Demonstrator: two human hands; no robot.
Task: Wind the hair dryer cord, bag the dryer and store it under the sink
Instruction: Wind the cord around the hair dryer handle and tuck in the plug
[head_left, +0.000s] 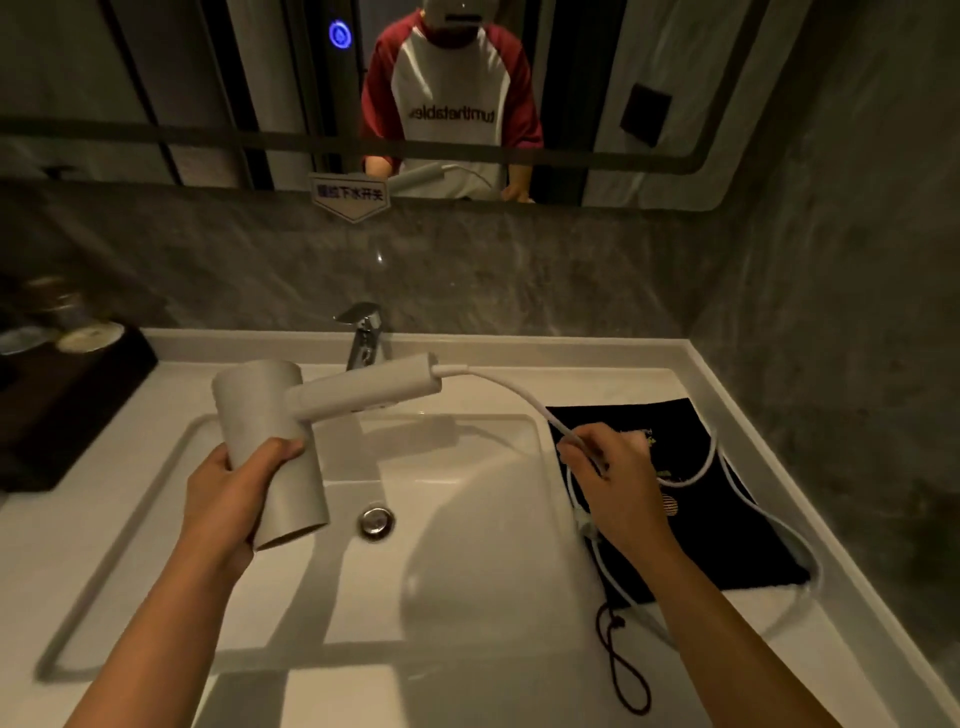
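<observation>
A white hair dryer (291, 415) is held over the basin, its barrel gripped by my left hand (228, 499) and its handle pointing right toward the tap. From the handle's end the white cord (514, 392) arcs down into my right hand (618, 478), which pinches it. Beyond that hand the cord lies in loose loops over a black drawstring bag (727, 530) flat on the counter to the right of the basin. The bag's dark red drawstring (623, 670) trails toward the counter's front edge.
The white sink (156, 467) has a chrome drain (376, 521) and a chrome tap (363, 332) at the back. A dark tray with cups (67, 374) stands on the left. A mirror (156, 78) above shows a person; a grey wall closes the right side.
</observation>
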